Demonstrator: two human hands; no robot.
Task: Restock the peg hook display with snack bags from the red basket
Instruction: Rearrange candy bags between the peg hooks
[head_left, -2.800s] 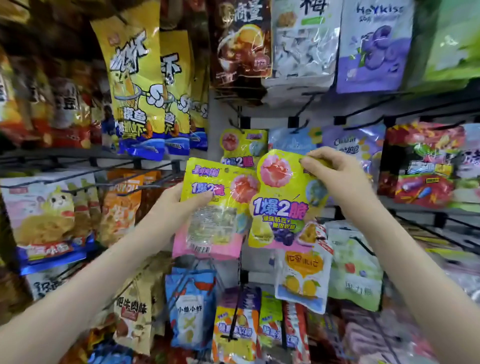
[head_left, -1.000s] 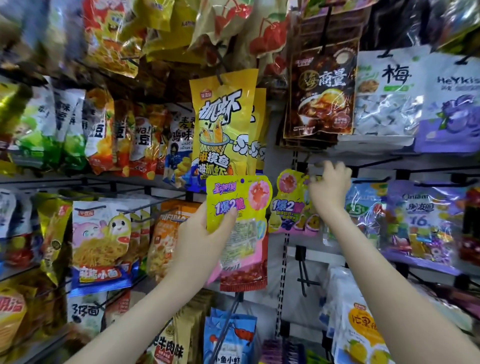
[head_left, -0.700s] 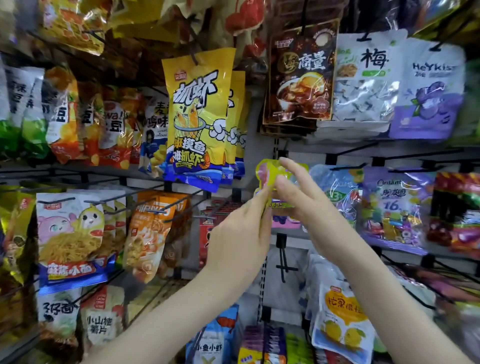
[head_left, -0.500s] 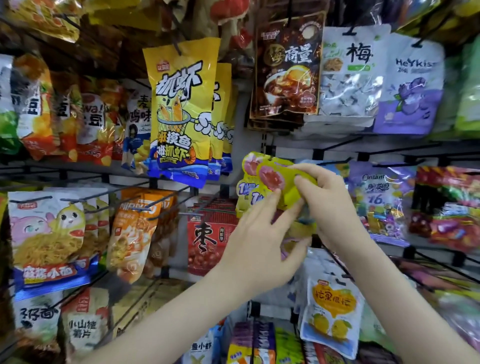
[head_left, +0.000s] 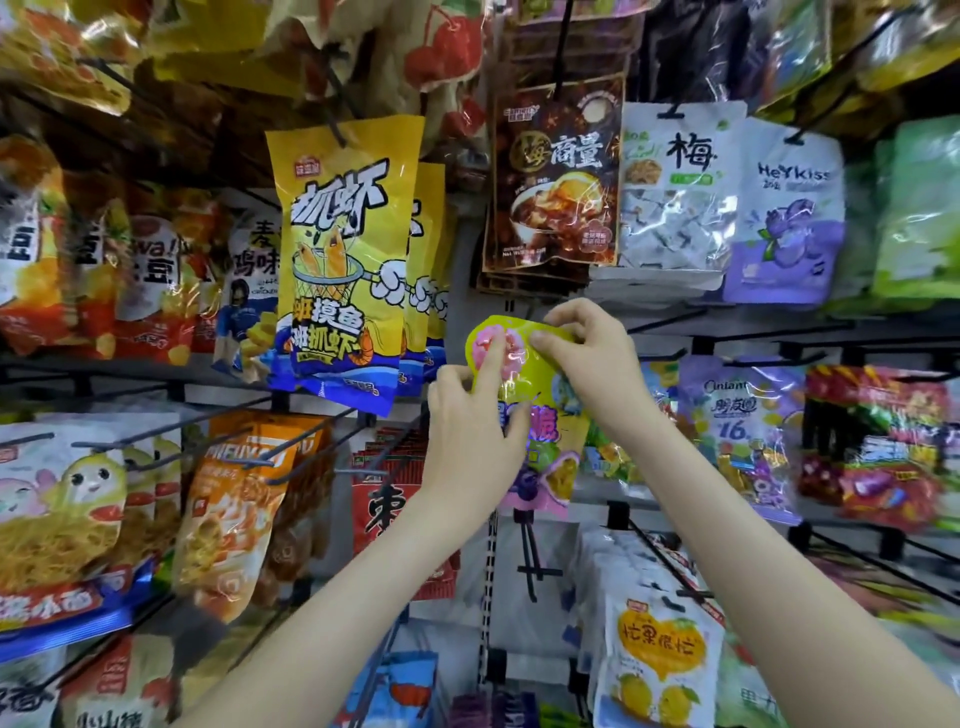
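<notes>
We face the peg hook display (head_left: 553, 540), a grey back panel set with dark wire hooks (head_left: 530, 556) and crowded with hanging packets. The largest packet near us is a tall yellow foil shrimp-snack bag (head_left: 343, 260) up to the left. A dark brown glossy pouch (head_left: 556, 176) hangs just above our hands. The red basket is out of sight.

Just under the brown pouch we hold the task's thing upright against the display: a lime-green and pink glossy plastic snack bag (head_left: 540, 395).

Our left hand (head_left: 470, 431) holds the bag's left side, fingers curled at the edge and the forefinger (head_left: 493, 358) laid up across the pink picture. Our right hand (head_left: 592, 364) pinches the top edge, fingertips closed on it. We cannot tell whether the hang hole is already over a hook, because the hands cover that spot.

We judge the bag to be light and soft: thin puffed film that bows where it is squeezed. Its gloss suggests it will slip between fingertips, so the flat sealed header beside the hole is the place to pinch. Squeezing the belly could crush what is inside. A hand lower down should stop the bag twisting while the header is steered onto the wire. The film round the hole is probably the weakest part, and we would not drag it against the hook's tip.
</notes>
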